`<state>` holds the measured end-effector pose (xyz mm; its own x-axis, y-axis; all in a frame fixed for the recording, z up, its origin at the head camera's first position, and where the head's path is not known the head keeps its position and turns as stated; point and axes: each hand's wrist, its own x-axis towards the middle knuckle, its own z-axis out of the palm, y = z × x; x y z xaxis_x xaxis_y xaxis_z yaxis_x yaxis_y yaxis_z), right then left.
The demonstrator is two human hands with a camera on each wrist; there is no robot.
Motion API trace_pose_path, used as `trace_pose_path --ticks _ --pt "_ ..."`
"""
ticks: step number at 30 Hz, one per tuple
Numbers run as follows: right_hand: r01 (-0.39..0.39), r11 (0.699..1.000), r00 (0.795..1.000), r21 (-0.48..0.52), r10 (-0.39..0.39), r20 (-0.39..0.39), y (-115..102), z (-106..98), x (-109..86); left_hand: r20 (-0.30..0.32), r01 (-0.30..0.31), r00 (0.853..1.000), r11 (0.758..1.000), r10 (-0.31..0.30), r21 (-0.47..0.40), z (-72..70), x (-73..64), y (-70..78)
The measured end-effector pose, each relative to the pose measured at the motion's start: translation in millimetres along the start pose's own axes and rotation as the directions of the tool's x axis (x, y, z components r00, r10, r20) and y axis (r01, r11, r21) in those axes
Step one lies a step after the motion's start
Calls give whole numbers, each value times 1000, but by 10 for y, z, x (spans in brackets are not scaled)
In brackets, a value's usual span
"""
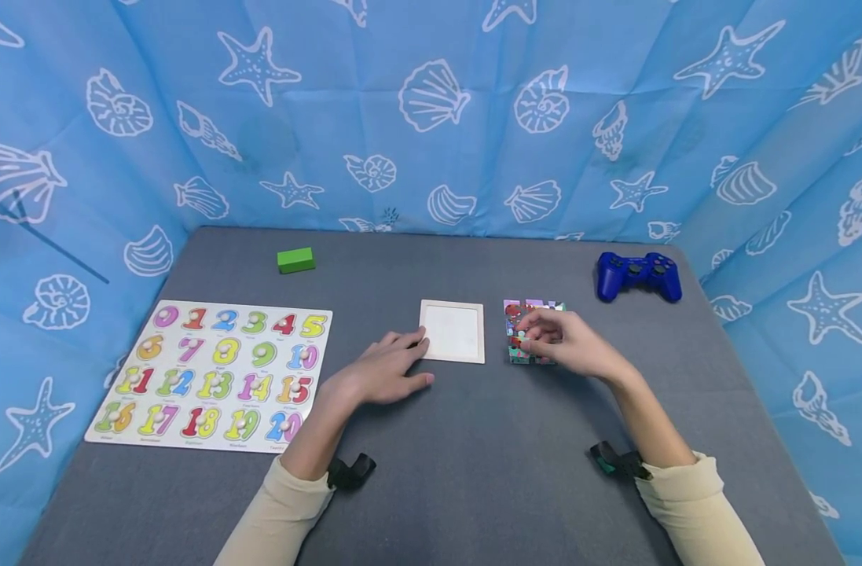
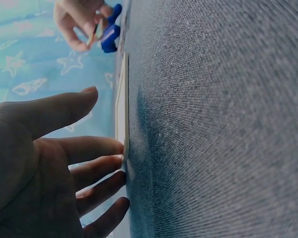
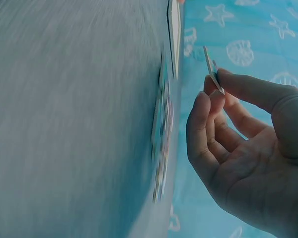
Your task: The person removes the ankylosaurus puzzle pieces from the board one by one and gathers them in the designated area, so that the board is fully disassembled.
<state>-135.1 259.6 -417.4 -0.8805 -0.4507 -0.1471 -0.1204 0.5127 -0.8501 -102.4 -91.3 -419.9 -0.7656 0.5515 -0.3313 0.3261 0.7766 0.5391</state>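
Note:
A small square wooden puzzle tray (image 1: pixel 455 333) lies flat, its white inside bare. My left hand (image 1: pixel 384 368) touches the tray's left edge with its fingertips, fingers fairly straight and thumb apart. In the left wrist view those fingers meet the side of the tray (image 2: pixel 121 111). To the right of the tray lies a group of colourful jigsaw pieces (image 1: pixel 515 310). Over them, my right hand (image 1: pixel 568 339) pinches one thin jigsaw piece (image 3: pixel 213 74) between thumb and fingers, raised above the table. The hand partly hides the pieces in the head view.
A number puzzle board (image 1: pixel 207 377) with knobbed pieces lies at the left. A green block (image 1: pixel 296 260) sits at the back left, and a blue game controller (image 1: pixel 639 275) at the back right. Blue shell-patterned curtains (image 1: pixel 374 102) enclose the grey table (image 1: pixel 473 479).

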Motion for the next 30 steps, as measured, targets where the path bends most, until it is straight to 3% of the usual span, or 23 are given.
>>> trace_pose_path --ticks 8,15,22,30 --pt "-51 998 999 -25 51 -1 167 -286 -257 1 -2 1000 1000 2 12 12 11 -10" --pt "-98 991 995 -95 98 -7 337 -460 -363 -3 -1 1000 1000 1 4 14 10 -5" --pt "-136 985 991 -110 134 -23 389 -440 -378 -2 0 1000 1000 0 3 20 12 -14" --pt "-176 945 983 -276 152 -103 340 -363 -362 -1 -5 1000 1000 5 5 18 8 -26"
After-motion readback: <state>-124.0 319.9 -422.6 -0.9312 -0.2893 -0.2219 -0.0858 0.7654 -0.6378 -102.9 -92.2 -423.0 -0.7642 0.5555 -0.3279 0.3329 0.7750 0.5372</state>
